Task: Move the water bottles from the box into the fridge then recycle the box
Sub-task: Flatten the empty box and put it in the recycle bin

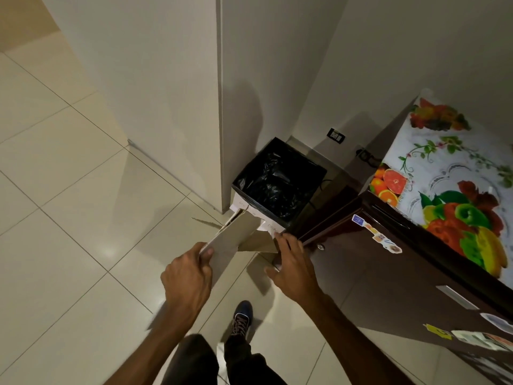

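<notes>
I hold a flattened brown cardboard box [236,234] in front of me, its far end pointing at a bin. My left hand [188,276] grips the box's near left edge, fingers curled round it. On the right edge, my right hand [291,265] has its fingers wrapped over the cardboard. The bin [277,182] is a white box lined with a black bag, standing in the corner just beyond the cardboard. The dark brown fridge [388,273] stands to the right with its door shut and stickers on it. No water bottles are in view.
A fruit-patterned cloth [449,173] covers the fridge top. A white wall corner [222,107] rises just left of the bin. A wall socket [336,135] sits behind it. Pale floor tiles [83,218] spread to the left. My shoe [243,318] is below the hands.
</notes>
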